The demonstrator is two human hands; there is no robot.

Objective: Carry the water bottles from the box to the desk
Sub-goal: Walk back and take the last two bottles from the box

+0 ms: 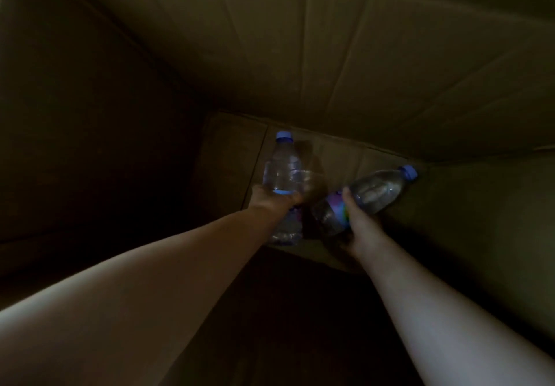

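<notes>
Right now both arms reach deep into a dim cardboard box (330, 55), w/ a bottle in each hand. Left hand (274, 201) has its fingers curled round the middle of one water bottle (283, 172), blue cap pointing up and away, the bottle looking lifted off the box floor. Right hand (359, 220) grips a second bottle (377, 190) at its label, thumb over the top; that one lies tilted, cap toward the far right corner, and it's hard to tell whether it's touching the floor or just clear of it.

Progress, as a judgement: early-to-mid in one trip. Pickup looks done for these two; lifting them out of the box and walking them to the desk is left. No desk in view, so can't say how many bottles are already over there. No other bottles show on the lit part of the box floor, but the near and left parts are too dark to check, so more may be left.
</notes>
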